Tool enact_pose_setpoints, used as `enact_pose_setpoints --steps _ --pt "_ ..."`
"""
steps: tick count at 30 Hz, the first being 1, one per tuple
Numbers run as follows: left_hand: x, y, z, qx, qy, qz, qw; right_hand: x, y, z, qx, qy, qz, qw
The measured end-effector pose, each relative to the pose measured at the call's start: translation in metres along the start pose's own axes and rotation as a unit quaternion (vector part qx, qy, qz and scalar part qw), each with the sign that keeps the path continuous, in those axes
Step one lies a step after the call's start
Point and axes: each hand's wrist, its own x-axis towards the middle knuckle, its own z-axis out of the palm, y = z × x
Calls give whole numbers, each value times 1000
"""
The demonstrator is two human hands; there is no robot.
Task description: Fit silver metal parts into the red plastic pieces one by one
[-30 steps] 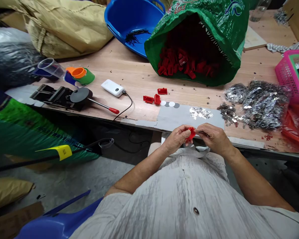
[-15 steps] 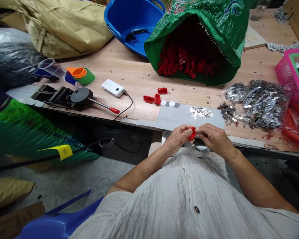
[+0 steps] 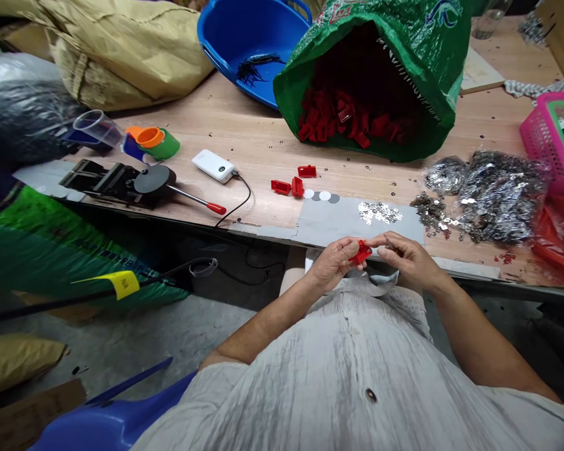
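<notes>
My left hand [image 3: 334, 262] is closed around a small red plastic part [image 3: 361, 252], holding it over my lap at the table edge. My right hand [image 3: 407, 258] is just to the right of it, index finger stretched out to the part's upper edge, thumb apart from that finger. A small dark spot shows among the right fingers; I cannot make out what it is. Beyond my hands, a grey sheet [image 3: 326, 222] carries a scatter of small silver metal pieces [image 3: 380, 213]. Several similar red plastic parts [image 3: 281, 186] lie past its left corner, beside pale and grey discs [image 3: 325, 196].
A green sack [image 3: 427, 134] lies open at the back, full of red parts. Right of the sheet are a plastic bag of metal pieces [image 3: 502, 197] and a pink basket [image 3: 540, 134]. Leftward are a white power bank [image 3: 214, 166], a red-handled lever tool [image 3: 155, 180] and a blue basin [image 3: 216, 37].
My right fingers have gone from a pinch against the red part to a stretched index finger at its top. More of the part now shows in my left hand.
</notes>
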Motion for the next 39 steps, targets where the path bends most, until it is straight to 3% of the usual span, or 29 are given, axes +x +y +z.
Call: enact_pose_setpoints --steps 4,15,20,23,27,30,33,39 --pt "1 -1 0 11 -7 -9 1000 0 14 2 100 29 87 991" --pt "7 -8 -5 40 -34 -14 998 10 20 12 157 -5 101 982" --pt "11 -10 -9 138 -26 64 988 10 24 11 175 11 105 979" --pt "11 -13 -12 274 -11 176 946 10 26 12 163 42 100 981" --pt "10 -17 -18 454 20 329 827 8 27 12 145 61 103 982" --pt "9 -18 -19 503 43 382 774 6 26 11 145 62 110 981" --pt "9 -18 -17 514 51 393 761 5 23 10 148 59 112 981" --pt "7 -18 -15 522 70 374 764 6 17 14 187 39 132 973"
